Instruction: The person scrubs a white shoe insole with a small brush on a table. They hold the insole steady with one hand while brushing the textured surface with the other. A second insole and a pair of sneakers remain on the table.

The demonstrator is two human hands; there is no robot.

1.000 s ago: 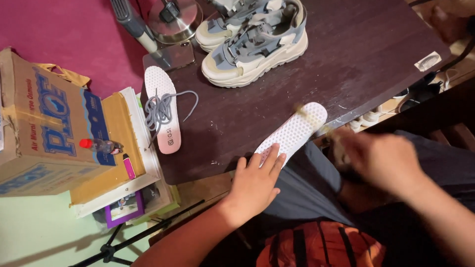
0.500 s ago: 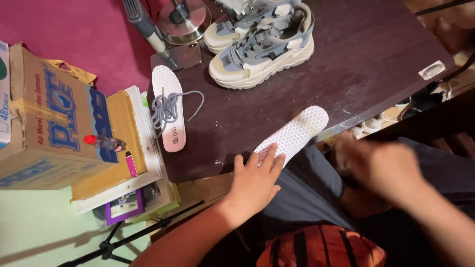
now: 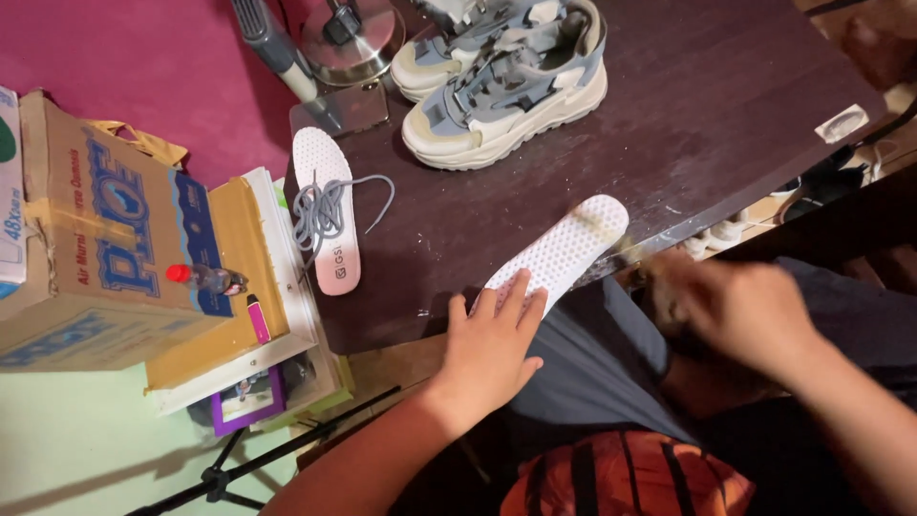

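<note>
My left hand [image 3: 492, 349] lies flat, fingers spread, pressing the near end of a white perforated insole [image 3: 562, 250]; the insole lies diagonally on the dark surface [image 3: 726, 124], its heel end overhanging the near edge under my fingers, its far end pointing up and right from the hand. My right hand [image 3: 740, 311] is off the surface, below its edge over my lap, motion-blurred; can't tell if its fingers are curled or holding anything. It's near the insole's far end but not touching. Beyond the left hand, further onto the surface, sits a pair of chunky grey-and-cream sneakers [image 3: 506, 91], side by side, well apart from the insole. Left of the left hand, a second white insole [image 3: 328, 205] lies along the surface's left edge, with a grey shoelace [image 3: 330, 210] bunched on top of it. Further left, off the surface, a cardboard box [image 3: 91, 239] with blue print stands on the floor. Beyond the second insole, a round metal lamp base [image 3: 351, 38] at the far edge.
</note>
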